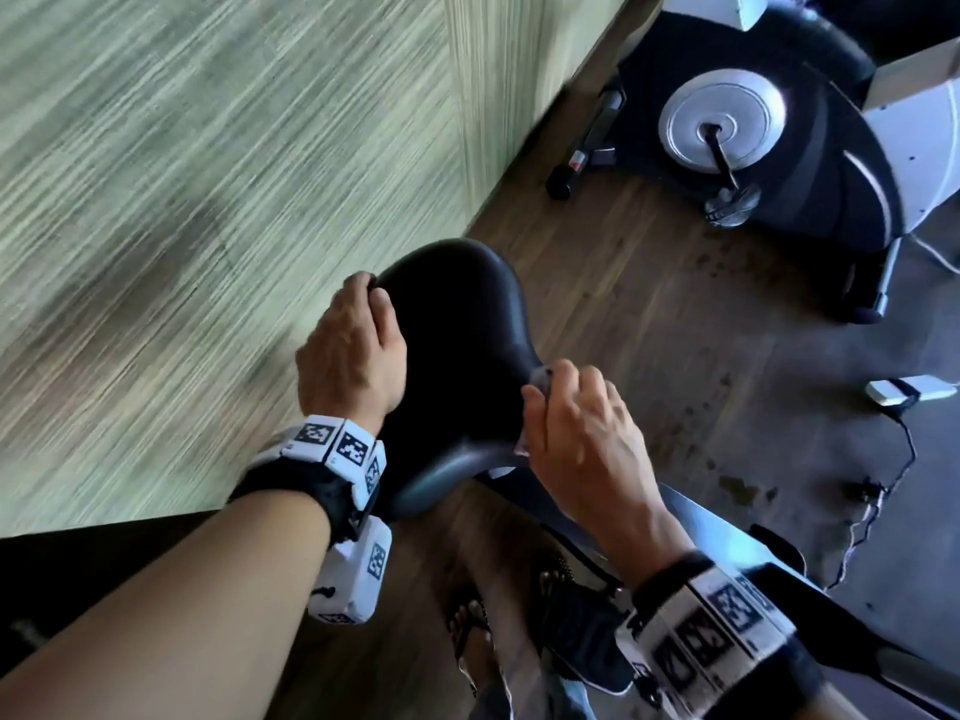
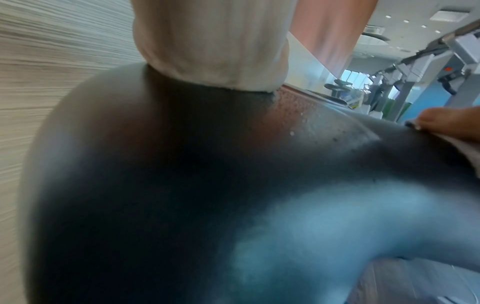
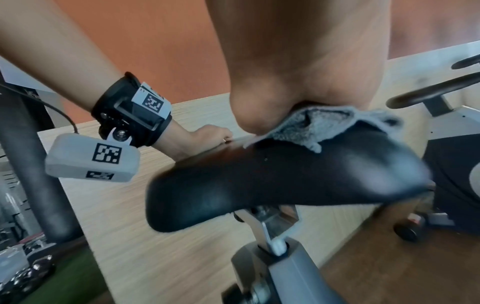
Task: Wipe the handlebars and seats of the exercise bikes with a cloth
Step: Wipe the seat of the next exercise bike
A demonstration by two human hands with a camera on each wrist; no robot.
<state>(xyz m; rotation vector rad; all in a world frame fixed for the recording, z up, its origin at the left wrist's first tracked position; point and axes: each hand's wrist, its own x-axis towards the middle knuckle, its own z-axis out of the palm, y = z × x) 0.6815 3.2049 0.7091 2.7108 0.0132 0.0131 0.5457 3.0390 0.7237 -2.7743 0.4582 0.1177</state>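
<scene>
A black bike seat [image 1: 457,324] fills the middle of the head view. My left hand [image 1: 353,345] grips its wide rear edge on the wall side, thumb on top and fingers curled over the rim. My right hand [image 1: 576,413] holds a grey cloth [image 1: 543,379] bunched against the seat's narrow nose. In the right wrist view the cloth [image 3: 319,125] is pressed under my palm onto the seat [image 3: 285,174], with the left hand [image 3: 207,133] on the far side. The left wrist view shows the seat [image 2: 155,185] close up and my right hand's fingertips [image 2: 446,123] at its nose.
A wood-grain wall panel [image 1: 182,200] stands close on the left. A second exercise bike [image 1: 753,148] is ahead on the right, its handlebar [image 3: 428,90] in the right wrist view. A white adapter with a cable [image 1: 904,392] lies on the floor. The seat post [image 3: 272,236] drops below.
</scene>
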